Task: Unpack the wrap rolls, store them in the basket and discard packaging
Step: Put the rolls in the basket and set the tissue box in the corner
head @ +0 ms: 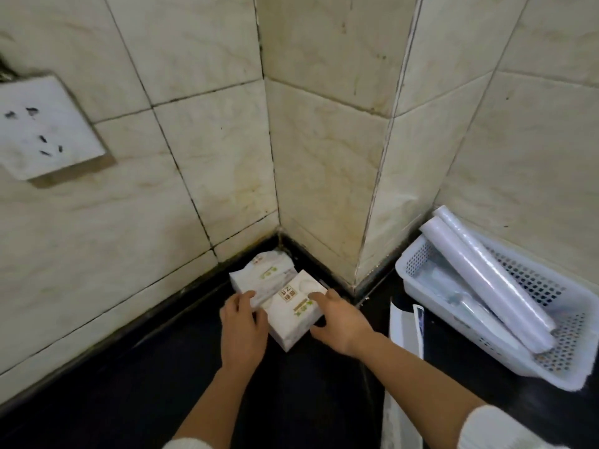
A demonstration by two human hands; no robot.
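Two white packs with green print lie on the dark counter in the tiled corner: a near pack and a far pack behind it. My left hand rests on the left edge of the packs, fingers curled over them. My right hand grips the right side of the near pack, thumb on top. At the right a white perforated basket holds two long clear wrap rolls, leaning with their ends over the back rim.
A flat white piece of packaging lies on the counter between my right arm and the basket. A tiled column juts out between the packs and the basket. A wall socket sits high on the left wall.
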